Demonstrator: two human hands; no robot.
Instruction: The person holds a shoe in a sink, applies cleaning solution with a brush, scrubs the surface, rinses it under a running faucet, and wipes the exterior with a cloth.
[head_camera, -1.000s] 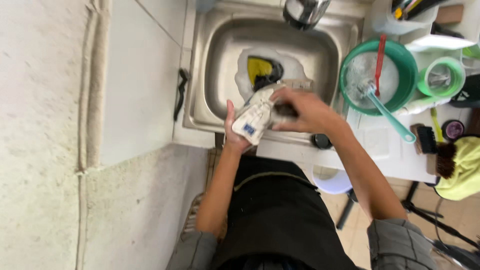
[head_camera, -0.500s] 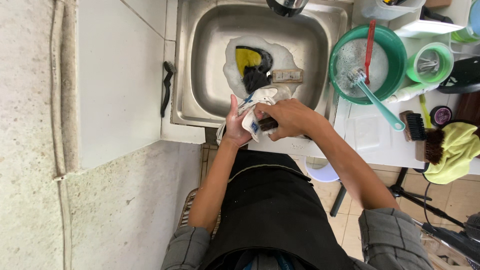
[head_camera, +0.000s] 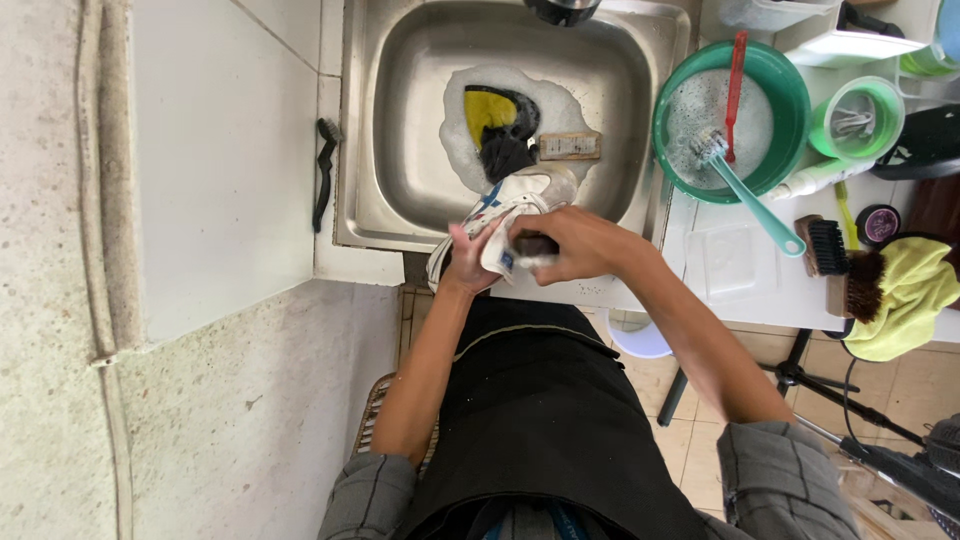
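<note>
I held the white sneaker over the near rim of the sink, left hand cupped under its heel, right hand closed on a dark brush, I judged, pressed to its side. Suds pooled round a yellow-and-black shoe in the basin. Scrubbing looked mid-way; rinsing looked undone. Soapy green basin stood on the desk.

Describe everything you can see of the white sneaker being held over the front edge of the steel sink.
The white sneaker looks like leather or synthetic, with blue stripe markings on its side and a pale sole. It lies tilted, toe toward the soapy basin, heel toward the person. The left hand grips its heel end from below; the right hand presses a dark object, likely a brush, against its upper. Whether it is wet cannot be told.
</note>
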